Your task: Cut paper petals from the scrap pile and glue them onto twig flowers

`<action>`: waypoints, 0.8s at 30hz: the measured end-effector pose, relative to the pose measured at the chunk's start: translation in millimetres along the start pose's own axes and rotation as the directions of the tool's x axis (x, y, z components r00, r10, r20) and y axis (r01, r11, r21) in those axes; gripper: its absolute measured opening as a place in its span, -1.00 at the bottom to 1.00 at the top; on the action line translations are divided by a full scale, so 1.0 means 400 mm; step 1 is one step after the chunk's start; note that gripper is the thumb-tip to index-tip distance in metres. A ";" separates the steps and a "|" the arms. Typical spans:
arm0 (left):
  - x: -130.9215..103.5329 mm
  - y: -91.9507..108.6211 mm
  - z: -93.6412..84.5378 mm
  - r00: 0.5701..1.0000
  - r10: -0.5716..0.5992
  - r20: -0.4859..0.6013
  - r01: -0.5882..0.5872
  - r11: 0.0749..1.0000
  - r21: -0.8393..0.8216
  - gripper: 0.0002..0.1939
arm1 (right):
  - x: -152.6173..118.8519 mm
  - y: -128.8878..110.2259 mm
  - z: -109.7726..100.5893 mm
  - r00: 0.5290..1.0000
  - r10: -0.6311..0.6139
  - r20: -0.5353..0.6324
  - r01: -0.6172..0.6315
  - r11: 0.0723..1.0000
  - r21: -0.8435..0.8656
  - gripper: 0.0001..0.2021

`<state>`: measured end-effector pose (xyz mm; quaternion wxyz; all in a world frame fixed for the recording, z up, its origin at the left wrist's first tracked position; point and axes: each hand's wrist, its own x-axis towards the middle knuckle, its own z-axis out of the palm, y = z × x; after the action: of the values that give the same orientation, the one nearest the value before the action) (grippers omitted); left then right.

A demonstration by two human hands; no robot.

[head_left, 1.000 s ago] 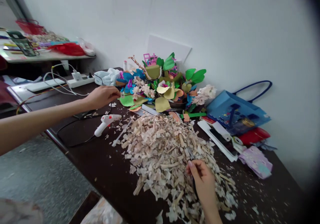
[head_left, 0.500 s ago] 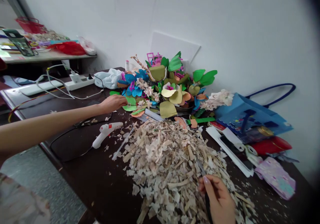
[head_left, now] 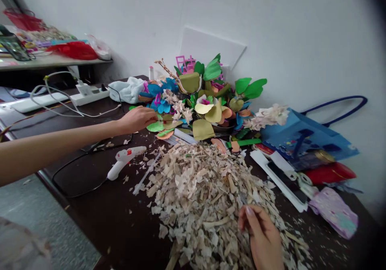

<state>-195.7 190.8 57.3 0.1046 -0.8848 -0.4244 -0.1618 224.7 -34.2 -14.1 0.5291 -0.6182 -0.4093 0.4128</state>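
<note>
My left hand [head_left: 140,118] is stretched to the far left side of the flower pile, its fingers pinched together beside a green petal [head_left: 155,126]. What sits between those fingertips, if anything, is too small to make out. Over the lower right of a heap of pale dried flakes [head_left: 196,193], my right hand [head_left: 261,232] is curled around a slim dark-handled tool, mostly hidden by the palm. Behind the heap lie craft flowers with blue petals [head_left: 164,107], olive petals [head_left: 203,129] and pale flower clusters [head_left: 181,109].
A white glue gun [head_left: 125,161] with a black cord lies left of the heap, near a clear stick [head_left: 146,174]. A power strip [head_left: 90,97] sits at the back left. On the right are a blue bag [head_left: 304,135], a phone [head_left: 286,179] and a purple patterned cloth [head_left: 334,211].
The view has shifted slightly. My left hand has moved a little over the green petal. My right hand stays low over the flakes, and the tool's metal tip shows less clearly.
</note>
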 end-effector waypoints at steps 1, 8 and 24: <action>0.006 0.020 -0.026 1.000 0.009 0.001 -0.009 1.000 0.009 -0.74 | 0.004 -0.023 0.019 0.999 0.012 0.047 -0.016 0.995 0.098 -0.77; 0.033 0.179 -0.171 0.997 0.077 -0.032 -0.077 0.997 -0.025 -0.79 | 0.022 -0.208 0.254 0.878 0.031 0.477 -0.229 0.903 0.364 -0.82; 0.004 0.258 -0.207 0.994 0.096 -0.050 -0.100 0.991 -0.093 -0.77 | 0.048 -0.263 0.566 0.839 0.000 0.544 -0.429 0.616 0.661 -0.89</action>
<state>-130.1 101.4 129.8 0.0797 -0.9047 -0.3696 -0.1965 9.9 66.8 66.3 0.5600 -0.2560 -0.2373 0.7514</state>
